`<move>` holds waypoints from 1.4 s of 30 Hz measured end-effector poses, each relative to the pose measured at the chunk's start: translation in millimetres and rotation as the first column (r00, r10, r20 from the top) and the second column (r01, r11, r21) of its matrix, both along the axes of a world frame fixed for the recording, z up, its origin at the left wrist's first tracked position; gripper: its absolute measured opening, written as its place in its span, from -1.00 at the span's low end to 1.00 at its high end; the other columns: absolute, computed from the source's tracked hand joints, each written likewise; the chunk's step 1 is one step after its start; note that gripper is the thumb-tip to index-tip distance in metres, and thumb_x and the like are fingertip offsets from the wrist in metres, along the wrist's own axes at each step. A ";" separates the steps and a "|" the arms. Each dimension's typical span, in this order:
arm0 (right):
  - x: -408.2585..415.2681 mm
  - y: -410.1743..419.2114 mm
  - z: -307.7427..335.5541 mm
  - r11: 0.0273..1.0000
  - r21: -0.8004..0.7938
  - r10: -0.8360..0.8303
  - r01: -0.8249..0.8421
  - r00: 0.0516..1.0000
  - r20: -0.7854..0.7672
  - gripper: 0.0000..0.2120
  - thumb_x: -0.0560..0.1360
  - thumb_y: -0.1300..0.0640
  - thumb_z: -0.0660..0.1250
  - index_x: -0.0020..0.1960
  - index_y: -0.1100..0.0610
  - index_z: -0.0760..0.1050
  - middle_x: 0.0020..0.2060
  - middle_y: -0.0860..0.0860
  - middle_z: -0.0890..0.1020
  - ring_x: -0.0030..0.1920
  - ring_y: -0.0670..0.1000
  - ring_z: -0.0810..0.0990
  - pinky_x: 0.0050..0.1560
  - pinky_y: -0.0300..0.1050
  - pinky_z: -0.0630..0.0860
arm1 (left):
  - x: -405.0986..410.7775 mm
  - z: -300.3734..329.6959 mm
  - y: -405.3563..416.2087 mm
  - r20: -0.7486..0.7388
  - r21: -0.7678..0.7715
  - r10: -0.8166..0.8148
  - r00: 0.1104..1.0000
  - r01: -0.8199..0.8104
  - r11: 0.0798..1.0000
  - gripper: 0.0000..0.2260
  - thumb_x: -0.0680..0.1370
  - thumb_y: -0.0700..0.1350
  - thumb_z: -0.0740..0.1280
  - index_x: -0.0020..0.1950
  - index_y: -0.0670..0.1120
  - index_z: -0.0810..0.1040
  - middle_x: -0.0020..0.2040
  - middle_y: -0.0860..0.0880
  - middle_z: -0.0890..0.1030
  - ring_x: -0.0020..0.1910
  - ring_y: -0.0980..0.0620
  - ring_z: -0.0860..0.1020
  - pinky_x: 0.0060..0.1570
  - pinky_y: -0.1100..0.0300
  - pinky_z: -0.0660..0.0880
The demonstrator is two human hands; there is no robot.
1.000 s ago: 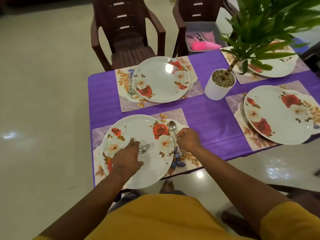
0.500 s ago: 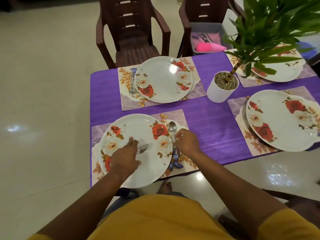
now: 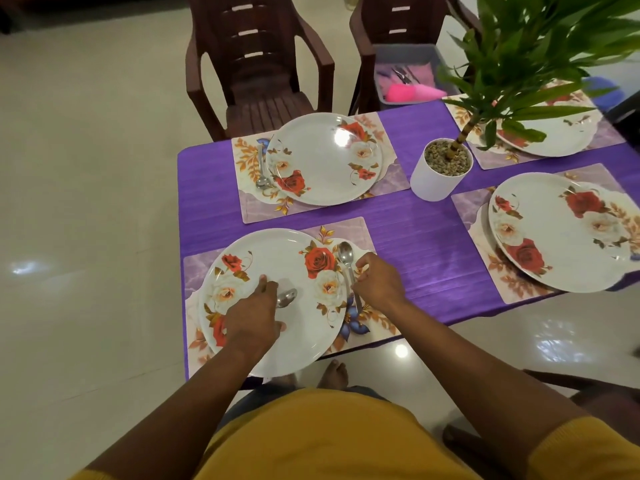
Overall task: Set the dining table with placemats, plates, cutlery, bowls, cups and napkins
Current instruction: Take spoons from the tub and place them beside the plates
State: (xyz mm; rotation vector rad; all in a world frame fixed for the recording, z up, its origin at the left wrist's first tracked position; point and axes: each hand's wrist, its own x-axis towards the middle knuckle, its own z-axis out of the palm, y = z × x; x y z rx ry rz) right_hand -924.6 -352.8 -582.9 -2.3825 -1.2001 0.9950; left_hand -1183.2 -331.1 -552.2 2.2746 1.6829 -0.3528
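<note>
While the head camera looks down over a yellow shirt, these lines tell what lies on the table.

Table: a purple cloth (image 3: 408, 237) covers it, with four floral placemats, each bearing a white rose-patterned plate.
Near plate (image 3: 277, 271): at 7 o'clock of the table, on the near placemat (image 3: 349, 230), right in front of the person.
Left hand (image 3: 251, 315): over the near plate, fingers curled round the handle of a spoon in hand (image 3: 286, 298); the spoon's bowl sticks out toward 2 o'clock, above the plate's middle.
Right hand (image 3: 379, 284): at 3 o'clock of the near plate, fingertips pinching the handle of a placed spoon (image 3: 347, 263).
Placed spoon: lies on the near placemat just beside the plate's right rim, bowl pointing to 12 o'clock.
Far plate (image 3: 323, 159): at 11 o'clock, on its own placemat; cutlery (image 3: 262, 168) lies along its left rim.
Right plate (image 3: 561, 233): at 3 o'clock, overhanging its placemat.
Corner plate (image 3: 554, 136): at 1 o'clock, partly hidden by leaves.
Potted plant (image 3: 441, 169): a white pot of pebbles at the table's middle, green leaves spreading to 1 o'clock.
Chairs: two brown chairs (image 3: 259, 64) at 12 o'clock; the right one holds a grey tray (image 3: 407, 51) with pink items and cutlery.
</note>
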 end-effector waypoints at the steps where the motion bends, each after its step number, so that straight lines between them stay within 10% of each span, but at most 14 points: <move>1: 1.3 -1.6 2.3 1.000 0.001 -0.020 0.020 1.000 0.001 -0.66 0.46 0.22 0.45 0.13 -0.08 0.46 -0.08 -0.01 0.64 -0.09 0.05 0.63 -0.17 -0.05 0.60 | 0.6 -0.5 0.5 -0.014 0.009 -0.011 1.000 0.011 1.000 -0.27 0.52 0.12 0.52 0.58 0.07 0.22 0.64 0.03 0.29 0.18 -0.04 0.67 0.10 0.06 0.64; 11: -20.0 -44.1 37.9 0.965 0.110 -0.222 0.240 0.963 -0.156 -0.82 0.52 0.16 0.46 0.06 -0.05 0.56 -0.03 -0.08 0.65 0.00 -0.04 0.64 -0.19 -0.21 0.52 | -6.7 1.5 4.0 -0.004 0.004 -0.111 0.994 0.111 0.994 -0.31 0.52 0.16 0.49 0.55 0.02 0.30 0.65 -0.02 0.27 0.17 -0.04 0.66 0.07 0.09 0.65; 19: -40.0 -77.0 63.8 0.991 0.033 -0.102 0.128 0.902 -0.420 -0.81 0.63 -0.01 0.35 0.11 0.07 0.65 -0.03 -0.03 0.68 -0.05 0.00 0.70 0.01 -0.04 0.67 | 26.9 28.6 -0.4 0.244 0.005 -0.199 0.949 0.204 0.979 -0.57 0.54 0.10 0.47 0.37 0.01 0.55 0.23 0.02 0.63 0.16 -0.04 0.62 0.07 0.11 0.53; 28: 21.8 -98.5 76.8 0.898 -0.011 -0.339 0.439 0.679 -0.651 -0.73 0.65 -0.03 0.33 0.07 0.14 0.70 -0.06 0.16 0.73 -0.17 0.03 0.70 -0.13 -0.08 0.62 | 169.9 58.6 -25.4 0.581 -0.242 -0.118 0.806 0.309 0.920 -0.71 0.45 -0.20 0.44 0.14 0.00 0.59 0.07 0.04 0.60 0.03 0.04 0.58 -0.04 0.20 0.52; 33: 105.5 -127.2 83.0 0.783 0.016 -0.409 0.621 0.535 -0.739 -0.84 0.59 0.23 0.36 0.03 0.19 0.72 -0.09 0.20 0.74 -0.14 0.04 0.66 -0.15 -0.12 0.58 | 265.5 43.4 -55.4 0.611 -0.353 -0.019 0.791 0.294 0.888 -0.68 0.24 -0.01 0.42 -0.03 0.13 0.53 -0.04 -0.06 0.62 -0.12 -0.02 0.66 -0.19 -0.04 0.65; 37: 174.9 -159.0 91.5 0.731 -0.013 -0.425 0.682 0.439 -0.792 -0.90 0.52 0.22 0.45 -0.02 0.19 0.73 -0.11 0.19 0.74 -0.12 0.04 0.68 0.01 0.03 0.63 | 338.8 45.7 -89.5 0.629 -0.380 0.038 0.777 0.264 0.887 -0.65 0.29 -0.12 0.46 0.04 0.09 0.53 0.00 -0.07 0.59 -0.07 0.00 0.64 -0.33 0.30 0.48; 42: 252.6 -193.6 90.2 0.705 -0.019 -0.444 0.709 0.421 -0.791 -0.90 0.54 0.25 0.44 -0.05 0.27 0.71 -0.14 0.15 0.72 -0.13 0.02 0.68 -0.10 -0.04 0.65 | 420.4 56.0 -131.1 0.662 -0.421 0.107 0.742 0.250 0.872 -0.44 0.35 -0.14 0.44 0.34 0.10 0.48 0.19 -0.03 0.51 0.05 0.04 0.62 -0.07 0.10 0.68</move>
